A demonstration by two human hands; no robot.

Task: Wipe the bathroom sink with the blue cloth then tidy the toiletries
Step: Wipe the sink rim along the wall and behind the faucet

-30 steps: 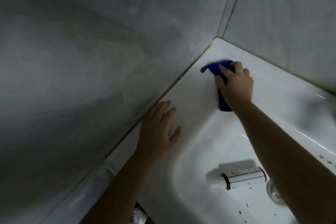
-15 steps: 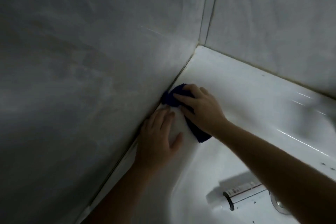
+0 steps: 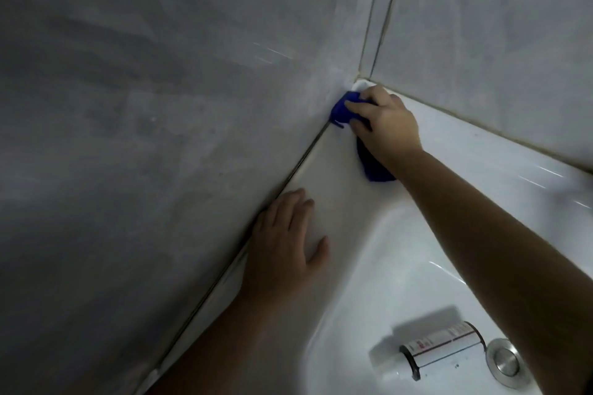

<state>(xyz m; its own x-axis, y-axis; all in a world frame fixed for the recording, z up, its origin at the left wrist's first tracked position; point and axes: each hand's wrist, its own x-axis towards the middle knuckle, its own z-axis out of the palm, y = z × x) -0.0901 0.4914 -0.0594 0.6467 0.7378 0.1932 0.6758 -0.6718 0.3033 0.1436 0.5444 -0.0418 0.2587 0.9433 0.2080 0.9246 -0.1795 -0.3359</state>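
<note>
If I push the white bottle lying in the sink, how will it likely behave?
The white bottle is a cylinder on its side, so it would probably roll on the curved sink. Its glossy body may slip when gripped. It looks rigid, not floppy.

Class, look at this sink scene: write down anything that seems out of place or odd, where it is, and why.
A white bottle lies on its side in the basin of the sink, beside the metal drain, where a toiletry would not normally rest. Nothing else stands out.
</note>
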